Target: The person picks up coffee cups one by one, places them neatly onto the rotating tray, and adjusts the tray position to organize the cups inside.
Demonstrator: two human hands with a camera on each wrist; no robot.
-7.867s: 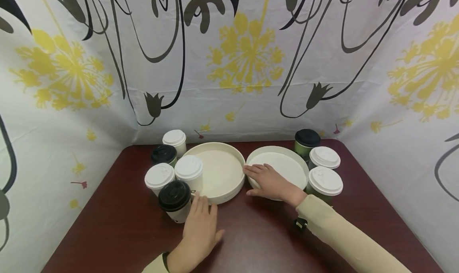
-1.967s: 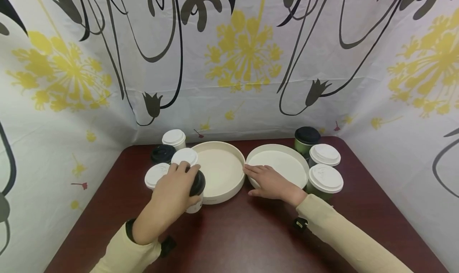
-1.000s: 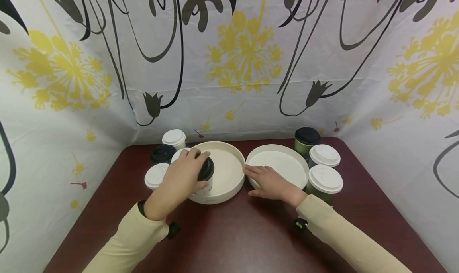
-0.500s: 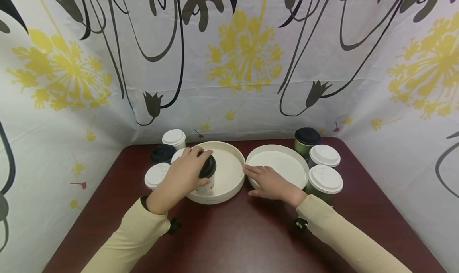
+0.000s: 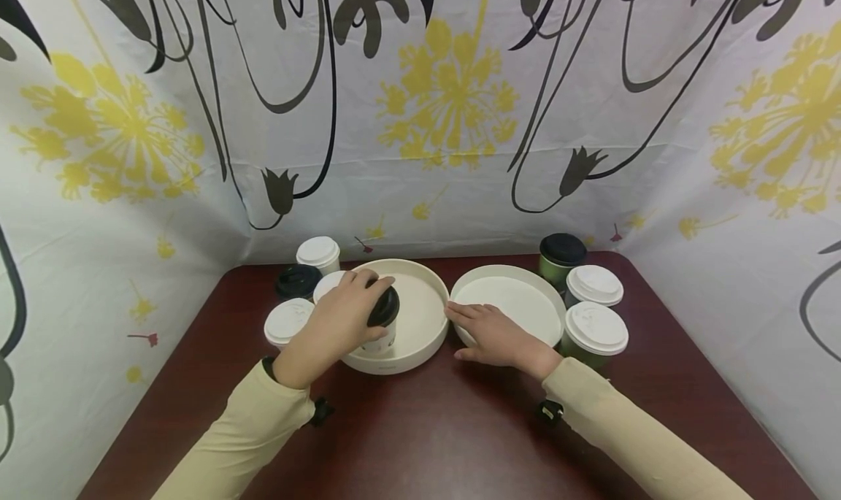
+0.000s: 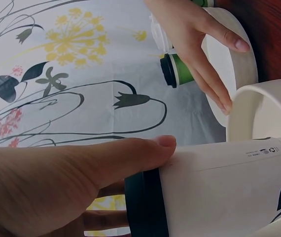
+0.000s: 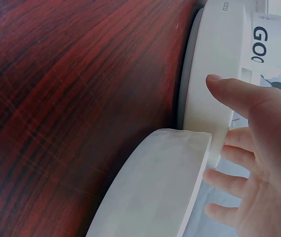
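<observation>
My left hand [image 5: 335,325] grips a white paper cup [image 5: 379,339] by its black lid [image 5: 388,306], fingers over the top and thumb on the near side. The cup is upright inside the rim of the left round cream tray [image 5: 425,303]; I cannot tell whether its base touches the tray's floor. In the left wrist view the thumb lies along the white cup wall [image 6: 214,182]. My right hand [image 5: 496,336] is spread over the near left rim of the right round tray [image 5: 519,303], fingertips close to where both trays meet. In the right wrist view its fingers hold nothing.
Left of the trays stand white-lidded cups, one at the back [image 5: 318,252], one in front [image 5: 287,321] and one partly hidden by my hand [image 5: 326,285], plus a black-lidded cup [image 5: 298,281]. At right are a green black-lidded cup [image 5: 558,270] and two white-lidded cups [image 5: 596,332].
My left hand has taken hold of the black-lidded cup and carried it from the table into the left tray. A white-lidded cup sits slightly farther back. The right hand has stayed put.
</observation>
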